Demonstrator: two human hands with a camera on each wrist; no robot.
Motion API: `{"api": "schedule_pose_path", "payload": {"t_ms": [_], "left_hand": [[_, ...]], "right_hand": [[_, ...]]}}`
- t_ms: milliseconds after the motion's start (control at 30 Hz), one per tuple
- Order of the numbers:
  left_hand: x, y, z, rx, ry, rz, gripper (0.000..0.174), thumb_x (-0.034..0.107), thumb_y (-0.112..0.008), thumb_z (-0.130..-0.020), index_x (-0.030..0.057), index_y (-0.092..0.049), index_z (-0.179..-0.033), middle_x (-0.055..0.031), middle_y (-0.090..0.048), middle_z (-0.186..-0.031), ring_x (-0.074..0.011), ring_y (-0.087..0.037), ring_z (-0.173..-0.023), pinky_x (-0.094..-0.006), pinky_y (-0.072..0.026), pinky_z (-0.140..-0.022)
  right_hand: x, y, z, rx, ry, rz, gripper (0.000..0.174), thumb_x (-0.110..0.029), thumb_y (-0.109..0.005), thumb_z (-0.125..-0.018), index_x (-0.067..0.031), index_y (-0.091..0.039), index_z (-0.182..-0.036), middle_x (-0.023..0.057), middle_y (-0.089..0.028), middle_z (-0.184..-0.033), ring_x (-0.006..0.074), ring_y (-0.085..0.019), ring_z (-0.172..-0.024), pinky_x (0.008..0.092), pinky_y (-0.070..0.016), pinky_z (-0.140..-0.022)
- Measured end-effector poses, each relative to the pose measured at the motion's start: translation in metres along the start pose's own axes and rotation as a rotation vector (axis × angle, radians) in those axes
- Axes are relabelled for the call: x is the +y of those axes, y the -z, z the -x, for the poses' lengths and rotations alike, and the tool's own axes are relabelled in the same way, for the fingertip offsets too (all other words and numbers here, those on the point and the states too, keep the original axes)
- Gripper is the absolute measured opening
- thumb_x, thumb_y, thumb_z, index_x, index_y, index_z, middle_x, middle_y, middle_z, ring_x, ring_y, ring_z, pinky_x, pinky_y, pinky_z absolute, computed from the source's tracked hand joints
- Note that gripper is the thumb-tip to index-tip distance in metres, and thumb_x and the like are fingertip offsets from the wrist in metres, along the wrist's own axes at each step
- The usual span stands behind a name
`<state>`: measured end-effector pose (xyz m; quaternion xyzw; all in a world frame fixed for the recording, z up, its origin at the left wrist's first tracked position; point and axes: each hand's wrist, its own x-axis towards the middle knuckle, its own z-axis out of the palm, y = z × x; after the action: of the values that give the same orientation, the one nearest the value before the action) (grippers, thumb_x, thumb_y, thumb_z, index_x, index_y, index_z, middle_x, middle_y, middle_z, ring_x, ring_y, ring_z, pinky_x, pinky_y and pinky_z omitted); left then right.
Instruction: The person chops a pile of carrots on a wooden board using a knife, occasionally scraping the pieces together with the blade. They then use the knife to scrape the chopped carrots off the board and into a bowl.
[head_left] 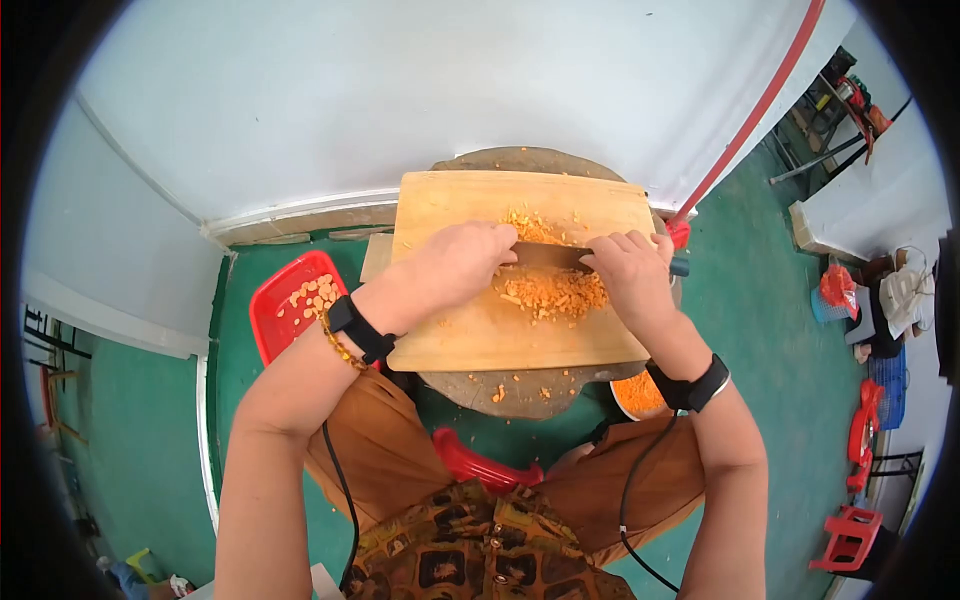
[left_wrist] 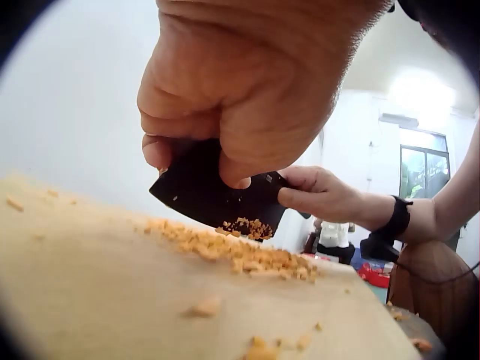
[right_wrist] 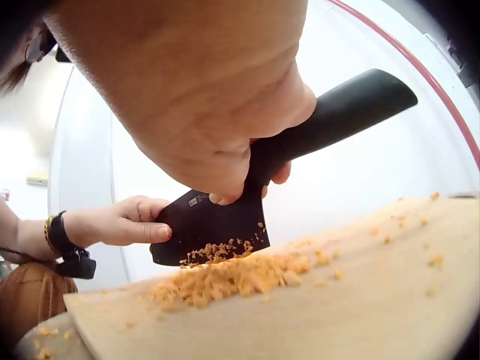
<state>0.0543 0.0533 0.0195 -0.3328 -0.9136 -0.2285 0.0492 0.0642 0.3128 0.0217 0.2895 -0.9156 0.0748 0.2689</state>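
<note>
A dark cleaver (head_left: 552,256) stands across a heap of chopped orange bits (head_left: 560,292) on the wooden cutting board (head_left: 440,335). My left hand (head_left: 465,258) pinches the far end of its blade between thumb and fingers. At the other end my right hand (head_left: 632,275) grips the cleaver where the black handle (right_wrist: 360,109) meets the blade. Orange crumbs cling to the lower part of the blade (right_wrist: 214,225) in the right wrist view. The cutting edge is close over the heap, and more bits lie on the far side of the blade.
The board rests on a round wooden stump (head_left: 500,392) strewn with scraps. A red basin (head_left: 262,325) of orange slices sits at left on the green floor. A bowl of chopped orange bits (head_left: 640,395) stands near the right knee. The white wall (head_left: 400,90) rises behind the board.
</note>
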Motion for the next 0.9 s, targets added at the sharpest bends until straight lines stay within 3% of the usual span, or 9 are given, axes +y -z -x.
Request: {"api": "schedule_pose_path", "payload": {"t_ms": [133,233,433,533,833,900], "left_hand": [[0.01,0.013,-0.001,0.108,-0.061,0.009,0.018,0.013,-0.057,-0.094,-0.0003,-0.047,-0.088,-0.0231,-0.059,-0.083,-0.0441,-0.057,-0.082,-0.0496,-0.0456,-0.071],[0.001,0.001,-0.003,-0.018,0.015,-0.024,0.019,0.013,-0.058,-0.094,-0.0006,-0.047,-0.088,-0.0233,-0.059,-0.081,-0.044,-0.057,-0.082,-0.0494,-0.0456,-0.07],[0.003,0.011,-0.005,0.104,-0.052,-0.051,0.018,0.013,-0.058,-0.093,-0.0009,-0.047,-0.088,-0.0235,-0.059,-0.082,-0.044,-0.058,-0.082,-0.0496,-0.0458,-0.07],[0.002,0.003,-0.005,0.035,-0.002,-0.037,0.018,0.012,-0.058,-0.093,-0.0009,-0.047,-0.087,-0.0234,-0.059,-0.082,-0.0442,-0.057,-0.082,-0.0492,-0.046,-0.07],[-0.002,0.0,-0.006,-0.008,0.023,-0.051,0.019,0.013,-0.058,-0.092,-0.0016,-0.048,-0.088,-0.0228,-0.059,-0.081,-0.0447,-0.058,-0.08,-0.05,-0.0463,-0.069],[-0.007,0.003,-0.009,0.084,-0.046,-0.071,0.019,0.014,-0.058,-0.093,-0.001,-0.048,-0.088,-0.0225,-0.06,-0.081,-0.0443,-0.058,-0.08,-0.0502,-0.0463,-0.069]], "right_hand": [[-0.001,0.005,0.0,0.017,0.011,0.036,0.012,-0.023,-0.068,-0.084,-0.0151,-0.061,-0.088,-0.0007,-0.059,-0.076,0.0206,-0.058,-0.081,0.0484,-0.0364,-0.087],[0.002,-0.003,0.001,0.012,0.011,0.021,0.012,-0.023,-0.068,-0.084,-0.0151,-0.061,-0.088,-0.0012,-0.059,-0.077,0.02,-0.058,-0.081,0.0485,-0.0365,-0.087],[-0.002,0.008,-0.007,0.093,0.017,0.047,0.013,-0.023,-0.069,-0.083,-0.0144,-0.059,-0.084,-0.0011,-0.058,-0.076,0.0197,-0.058,-0.079,0.0474,-0.0366,-0.087],[0.0,-0.006,-0.002,0.02,-0.006,0.013,0.013,-0.022,-0.069,-0.083,-0.0147,-0.058,-0.084,-0.0013,-0.058,-0.075,0.02,-0.057,-0.078,0.0471,-0.0365,-0.085],[0.004,-0.005,-0.003,0.049,0.01,0.044,0.014,-0.022,-0.069,-0.083,-0.0146,-0.058,-0.081,-0.0013,-0.059,-0.075,0.0199,-0.058,-0.078,0.0448,-0.0361,-0.081],[0.004,0.0,-0.006,0.075,0.028,0.059,0.014,-0.022,-0.069,-0.083,-0.0148,-0.058,-0.081,-0.0012,-0.059,-0.075,0.02,-0.057,-0.077,0.0433,-0.0358,-0.08]]}}
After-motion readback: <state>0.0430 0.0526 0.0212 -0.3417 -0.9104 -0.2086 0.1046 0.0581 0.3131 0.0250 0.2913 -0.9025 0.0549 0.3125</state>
